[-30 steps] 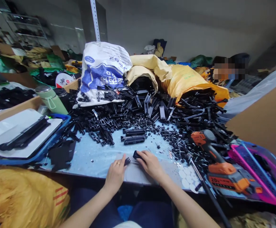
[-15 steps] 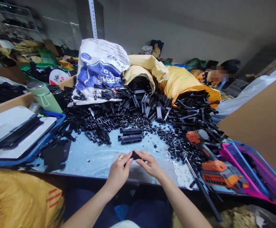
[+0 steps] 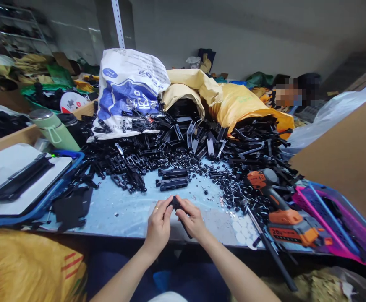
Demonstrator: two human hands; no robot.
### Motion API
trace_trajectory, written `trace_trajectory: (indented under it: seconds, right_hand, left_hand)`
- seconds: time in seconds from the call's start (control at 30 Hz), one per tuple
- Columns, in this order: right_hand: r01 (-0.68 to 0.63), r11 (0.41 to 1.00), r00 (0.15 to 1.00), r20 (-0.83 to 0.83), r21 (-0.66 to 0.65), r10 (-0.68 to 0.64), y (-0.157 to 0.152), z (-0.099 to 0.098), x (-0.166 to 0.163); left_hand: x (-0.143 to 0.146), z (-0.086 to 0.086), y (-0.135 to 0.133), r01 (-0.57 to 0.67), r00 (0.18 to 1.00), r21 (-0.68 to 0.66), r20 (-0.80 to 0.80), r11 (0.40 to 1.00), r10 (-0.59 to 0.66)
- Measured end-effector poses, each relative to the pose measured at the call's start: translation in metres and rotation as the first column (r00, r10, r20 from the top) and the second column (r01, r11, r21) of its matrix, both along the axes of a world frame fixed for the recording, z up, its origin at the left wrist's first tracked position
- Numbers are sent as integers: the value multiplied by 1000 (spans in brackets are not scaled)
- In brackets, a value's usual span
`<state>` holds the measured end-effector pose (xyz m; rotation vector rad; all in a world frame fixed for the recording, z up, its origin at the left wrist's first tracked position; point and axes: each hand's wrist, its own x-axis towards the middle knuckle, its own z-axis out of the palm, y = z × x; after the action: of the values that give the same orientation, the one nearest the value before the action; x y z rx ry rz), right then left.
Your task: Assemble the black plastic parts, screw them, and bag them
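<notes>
Between both hands, above the front edge of the blue-topped table (image 3: 116, 222), is a small black plastic part (image 3: 176, 204). My left hand (image 3: 158, 222) pinches its left side between thumb and fingers. Closed on its right side is my right hand (image 3: 192, 216), with a dark end of the part showing below the palm. The fingers cover much of the part, so its exact kind cannot be made out. Just beyond the hands, two long black plastic pieces (image 3: 173, 183) lie side by side on the table.
Black parts (image 3: 132, 155) are heaped across the back, spilling from a white-blue sack (image 3: 132, 79) and a yellow sack (image 3: 236, 105). Screws (image 3: 230, 186), white discs (image 3: 242, 228) and an orange cordless drill (image 3: 283, 216) lie right. A blue tray (image 3: 41, 218) stands left. A person is partly visible behind.
The black part has turned between my hands, from lying crosswise to tilted, with one end now showing under my right hand. Both hands stay closed on it.
</notes>
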<state>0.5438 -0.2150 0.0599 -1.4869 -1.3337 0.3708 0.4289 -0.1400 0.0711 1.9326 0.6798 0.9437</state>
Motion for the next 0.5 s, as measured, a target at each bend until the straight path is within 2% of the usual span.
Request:
trace_trajectory:
  seconds: [0.07,0.1,0.13,0.2,0.23,0.3,0.37,0.43,0.5]
  right_hand:
    - [-7,987,980,195,-161,39,4,2,13]
    - [31,967,948,314,-253,52,7,4,24]
    - [98,939,905,421,-329,54,10,8,38]
    - [277,875,824,566,-398,-3,17,16,77]
    - [363,842,796,602,-399,-57,21,20,100]
    - [543,742,713,683,-393,-159,28,28,148]
    - [693,616,611,759,-375,-225,34,35,192]
    - [801,488,513,818,-347,-260,38,39,228]
    - [869,377,432,861,-319,-269,40,41,255]
  left_hand:
    - [1,-11,-5,-70,995,-134,-73,989,60]
    - [1,-17,-7,-119,988,-172,-120,978,99]
    - [0,-23,-8,-169,975,-163,-169,972,142]
    - [-4,-31,-5,-227,939,0,-266,974,219]
    - [-5,-34,-1,-197,925,120,-307,973,225]
    - [-8,-33,8,-6,910,305,-394,952,132]
    - [-8,-27,14,182,884,367,-467,912,11]
    - [-7,-16,10,260,870,326,-487,909,-74]
    - [-4,-5,-8,345,851,159,-468,925,-237]
